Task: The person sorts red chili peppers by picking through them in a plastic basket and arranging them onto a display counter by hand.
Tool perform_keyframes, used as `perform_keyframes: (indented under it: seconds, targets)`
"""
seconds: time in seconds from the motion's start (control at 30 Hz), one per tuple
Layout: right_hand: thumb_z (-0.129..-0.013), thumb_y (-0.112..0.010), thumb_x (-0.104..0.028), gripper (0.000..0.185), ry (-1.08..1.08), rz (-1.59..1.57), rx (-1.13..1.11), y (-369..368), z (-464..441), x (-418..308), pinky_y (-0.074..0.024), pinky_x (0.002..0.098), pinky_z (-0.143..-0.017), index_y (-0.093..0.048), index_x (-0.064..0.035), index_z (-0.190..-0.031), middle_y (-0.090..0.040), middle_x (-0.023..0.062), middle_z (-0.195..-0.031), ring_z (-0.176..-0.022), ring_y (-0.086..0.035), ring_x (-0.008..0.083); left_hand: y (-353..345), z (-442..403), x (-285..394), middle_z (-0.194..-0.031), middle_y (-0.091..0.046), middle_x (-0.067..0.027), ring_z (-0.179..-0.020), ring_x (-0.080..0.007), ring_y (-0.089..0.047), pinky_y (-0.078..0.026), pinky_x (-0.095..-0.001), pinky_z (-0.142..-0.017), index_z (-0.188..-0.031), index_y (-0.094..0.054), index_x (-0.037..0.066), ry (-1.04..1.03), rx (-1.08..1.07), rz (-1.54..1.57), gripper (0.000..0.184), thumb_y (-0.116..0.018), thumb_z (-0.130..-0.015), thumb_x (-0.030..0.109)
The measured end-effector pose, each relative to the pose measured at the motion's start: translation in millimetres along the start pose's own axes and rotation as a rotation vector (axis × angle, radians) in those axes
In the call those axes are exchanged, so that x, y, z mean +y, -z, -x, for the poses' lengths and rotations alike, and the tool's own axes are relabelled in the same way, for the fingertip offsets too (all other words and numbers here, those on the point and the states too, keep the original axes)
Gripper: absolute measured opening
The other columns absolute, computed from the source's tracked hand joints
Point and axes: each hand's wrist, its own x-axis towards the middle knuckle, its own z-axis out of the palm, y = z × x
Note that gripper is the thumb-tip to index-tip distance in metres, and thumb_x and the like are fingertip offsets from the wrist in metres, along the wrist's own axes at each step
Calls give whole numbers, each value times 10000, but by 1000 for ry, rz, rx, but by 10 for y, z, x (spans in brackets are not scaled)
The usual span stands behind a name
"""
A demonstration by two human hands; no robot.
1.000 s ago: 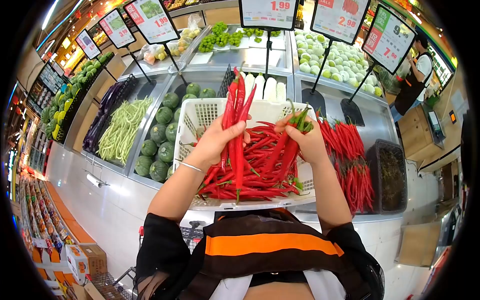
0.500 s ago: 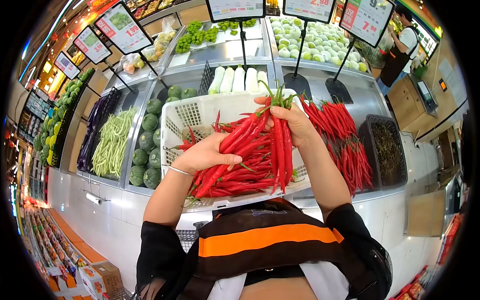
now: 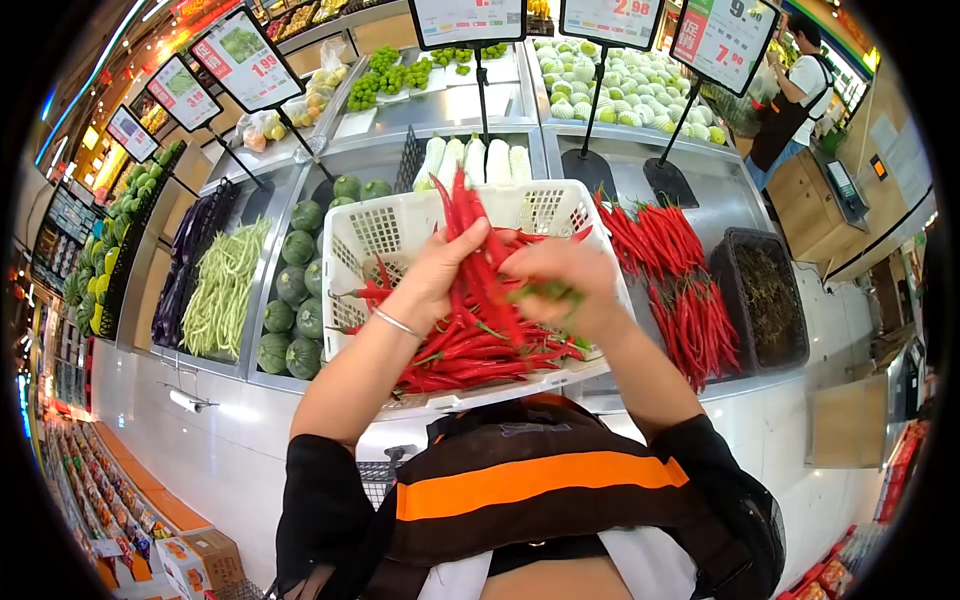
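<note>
A white plastic crate (image 3: 350, 255) in front of me holds a heap of long red chillies (image 3: 440, 370). My left hand (image 3: 445, 265) is closed around several red chillies (image 3: 462, 205) whose tips point up, above the crate. Close beside it on the right, my right hand (image 3: 565, 275) is blurred by motion, its fingers curled round green chilli stems (image 3: 548, 292). Red chillies lie between the two hands, and which hand bears each of them is hard to tell.
Red chillies in bundles (image 3: 690, 320) lie right of the crate, beside a dark basket (image 3: 728, 290). Green beans (image 3: 228, 285), round green squashes (image 3: 291, 283) and white vegetables (image 3: 475, 160) lie left and behind. A person (image 3: 800, 95) stands at the back right.
Since half a second ago, the chillies in my left hand have swung upright. My right hand has turned, its green stems dropping from above the hand to below it.
</note>
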Motion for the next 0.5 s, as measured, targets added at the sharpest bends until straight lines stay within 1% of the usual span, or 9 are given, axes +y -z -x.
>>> perform_keyframes:
  seconds: [0.07, 0.13, 0.2, 0.23, 0.3, 0.33, 0.4, 0.47, 0.5]
  targets:
    - [-568, -705, -34, 374, 169, 65, -157, -178, 124, 38, -503, 321, -634, -609, -93, -925, -623, 70, -969, -781, -612, 223, -48, -3, -38, -928, -651, -84, -762, -124, -601, -504, -253, -663, -963, -584, 61, -51, 51, -92, 240, -673, -802, 216]
    - [-598, -703, -26, 425, 109, 75, -255, -134, 132, -73, -503, 316, -638, -609, -97, -1007, -587, 82, -1091, -800, -613, 185, -17, 7, -43, -872, -649, -66, -748, -117, -600, -502, -254, -655, -958, -587, 68, -125, 91, -117, 217, -671, -800, 190]
    - [-624, -705, -9, 532, -154, -143, -130, 27, 152, -145, -494, 277, -623, -574, -91, -1133, -560, 87, -1157, -767, -602, 154, 123, 41, 31, -817, -634, -50, -695, -109, -592, -501, -254, -626, -921, -576, 68, -293, 216, -169, 180, -669, -796, 158]
    - [-645, -709, 6, 630, -226, -84, -98, 215, 162, -97, -479, 227, -634, -506, -78, -1235, -562, 70, -1164, -752, -579, 114, 170, 45, 66, -828, -633, -68, -639, -105, -568, -484, -236, -562, -930, -554, 38, -386, 221, -162, 212, -674, -789, 142]
    - [-693, -578, 57, 597, -620, -385, 130, 395, 99, -27, -444, 200, -649, -443, -13, -1270, -571, 95, -1137, -717, -540, 74, 142, 183, 162, -846, -618, -42, -693, -95, -561, -477, -238, -628, -975, -554, 13, -383, 153, -521, 261, -683, -778, 126]
    - [-717, -581, 22, 575, -718, -435, 172, 459, 18, 38, -454, 222, -670, -431, 13, -1272, -569, 115, -1137, -720, -541, 83, 61, 238, 142, -855, -614, -35, -718, -95, -559, -474, -239, -654, -1009, -553, -4, -398, 147, -718, 296, -686, -774, 120]
    - [-771, -625, -35, 535, -871, -785, 65, 570, 12, 246, -467, 230, -683, -440, -3, -1273, -560, 122, -1153, -754, -555, 91, -214, 281, -13, -885, -615, -55, -784, -124, -556, -460, -269, -738, -1095, -529, -31, -378, -14, -791, 408, -699, -751, 108]
    - [-772, -656, -76, 452, -892, -780, 56, 502, 64, 280, -468, 233, -677, -510, -3, -1193, -598, 95, -1052, -767, -560, 96, -378, 232, -225, -868, -617, -80, -786, -143, -558, -453, -282, -760, -1097, -529, -20, -431, -38, -1023, 426, -710, -730, 98]
    - [-771, -677, -101, 352, -911, -770, 65, 480, 127, 298, -465, 235, -687, -563, -12, -1091, -614, 49, -921, -769, -562, 97, -509, 250, -279, -861, -618, -104, -776, -165, -567, -456, -289, -749, -1112, -522, -13, -492, -42, -1164, 447, -712, -721, 93]
